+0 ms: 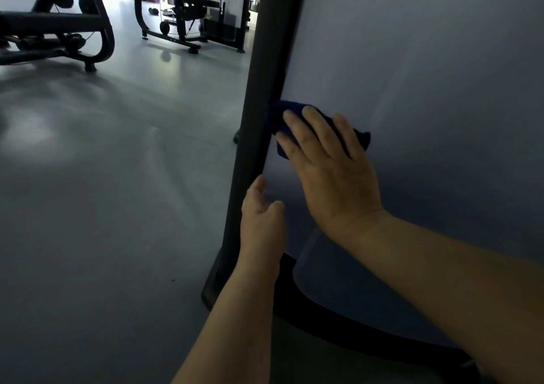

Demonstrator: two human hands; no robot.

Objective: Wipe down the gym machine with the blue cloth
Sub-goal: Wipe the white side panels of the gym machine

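Note:
The gym machine fills the right side: a pale grey panel (426,74) framed by a dark upright post (265,59) and a curved dark base (338,322). My right hand (332,165) lies flat with straight fingers on the folded blue cloth (279,115), pressing it against the panel right beside the post. Most of the cloth is hidden under the fingers. My left hand (260,221) hovers lower down by the post, fingers loosely curled, holding nothing.
Smooth grey floor (117,192) stretches to the left. Another dark exercise machine (59,30) stands at the far left, and a bench-style machine (188,12) at the back centre. Bright daylight comes from the far doorway.

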